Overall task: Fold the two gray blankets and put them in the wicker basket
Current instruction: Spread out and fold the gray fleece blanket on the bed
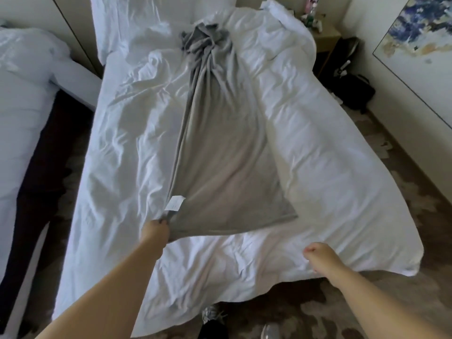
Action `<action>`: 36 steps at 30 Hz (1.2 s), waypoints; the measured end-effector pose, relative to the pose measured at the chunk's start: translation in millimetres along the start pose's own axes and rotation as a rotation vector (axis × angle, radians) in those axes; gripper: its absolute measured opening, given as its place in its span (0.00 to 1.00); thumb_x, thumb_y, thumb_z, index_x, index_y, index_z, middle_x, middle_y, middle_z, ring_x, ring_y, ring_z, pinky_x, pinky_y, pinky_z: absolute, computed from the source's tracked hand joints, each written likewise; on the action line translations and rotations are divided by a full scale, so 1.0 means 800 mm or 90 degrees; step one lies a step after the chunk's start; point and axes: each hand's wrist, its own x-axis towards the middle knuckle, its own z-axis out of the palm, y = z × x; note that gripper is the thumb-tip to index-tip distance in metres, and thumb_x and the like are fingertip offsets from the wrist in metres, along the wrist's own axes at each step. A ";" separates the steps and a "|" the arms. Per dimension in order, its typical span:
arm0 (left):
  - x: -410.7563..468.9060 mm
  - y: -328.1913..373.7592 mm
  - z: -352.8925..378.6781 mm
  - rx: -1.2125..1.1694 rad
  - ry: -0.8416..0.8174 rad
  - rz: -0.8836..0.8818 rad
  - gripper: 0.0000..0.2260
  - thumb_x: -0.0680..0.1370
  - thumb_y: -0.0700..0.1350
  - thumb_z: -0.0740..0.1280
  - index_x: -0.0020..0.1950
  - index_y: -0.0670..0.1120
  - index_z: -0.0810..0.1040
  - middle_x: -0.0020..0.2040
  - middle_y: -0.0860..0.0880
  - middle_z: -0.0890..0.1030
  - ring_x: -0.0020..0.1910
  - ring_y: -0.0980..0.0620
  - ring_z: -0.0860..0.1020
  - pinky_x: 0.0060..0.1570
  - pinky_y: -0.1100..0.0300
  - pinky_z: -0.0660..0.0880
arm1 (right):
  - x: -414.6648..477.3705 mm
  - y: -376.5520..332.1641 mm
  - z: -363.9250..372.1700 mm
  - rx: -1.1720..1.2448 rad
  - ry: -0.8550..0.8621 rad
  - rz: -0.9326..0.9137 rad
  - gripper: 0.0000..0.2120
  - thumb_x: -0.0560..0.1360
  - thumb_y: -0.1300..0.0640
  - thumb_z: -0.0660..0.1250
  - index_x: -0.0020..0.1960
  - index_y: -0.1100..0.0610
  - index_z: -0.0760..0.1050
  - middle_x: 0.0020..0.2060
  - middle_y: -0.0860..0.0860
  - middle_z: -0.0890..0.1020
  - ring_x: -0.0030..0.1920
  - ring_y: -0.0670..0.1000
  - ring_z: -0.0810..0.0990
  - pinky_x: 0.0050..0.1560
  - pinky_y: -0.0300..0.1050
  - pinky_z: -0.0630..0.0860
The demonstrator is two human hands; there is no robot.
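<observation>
A gray blanket (220, 152) lies stretched along the white bed (318, 167), bunched into a crumpled heap (205, 37) at the far end. My left hand (155, 231) grips its near left corner, just below a white label (175, 203), and the fabric is pulled taut toward me. My right hand (318, 255) hovers over the duvet near the bed's foot, fingers curled and holding nothing, apart from the blanket's near right corner (291, 216). I cannot tell whether the heap holds a second blanket. No wicker basket is in view.
A second white bed (27, 106) stands at the left across a dark gap. At the far right are a nightstand (325, 37), a black bag (354, 89) on the floor and a framed painting (420, 40). Shoes (215, 314) show below the bed's foot.
</observation>
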 end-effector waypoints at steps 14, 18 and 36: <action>-0.248 -0.083 -0.014 -0.442 -0.271 -0.104 0.08 0.81 0.43 0.60 0.43 0.45 0.71 0.22 0.51 0.65 0.19 0.58 0.59 0.15 0.70 0.57 | -0.103 -0.081 0.125 1.092 -0.454 -0.043 0.27 0.79 0.38 0.56 0.66 0.57 0.73 0.60 0.60 0.78 0.62 0.61 0.75 0.66 0.58 0.68; -0.268 -0.108 -0.033 -0.459 -0.165 -0.054 0.03 0.81 0.42 0.60 0.49 0.45 0.72 0.30 0.48 0.64 0.19 0.57 0.59 0.16 0.70 0.57 | -0.106 -0.039 0.072 1.065 -0.313 -0.022 0.14 0.79 0.52 0.59 0.58 0.57 0.79 0.47 0.57 0.84 0.50 0.58 0.80 0.50 0.53 0.76; -0.268 -0.190 0.048 -0.495 0.022 -0.084 0.11 0.80 0.44 0.60 0.60 0.57 0.74 0.51 0.47 0.75 0.42 0.45 0.77 0.37 0.51 0.79 | -0.147 0.128 -0.088 1.029 -0.045 -0.094 0.12 0.76 0.58 0.62 0.55 0.61 0.80 0.52 0.60 0.83 0.51 0.62 0.83 0.51 0.59 0.79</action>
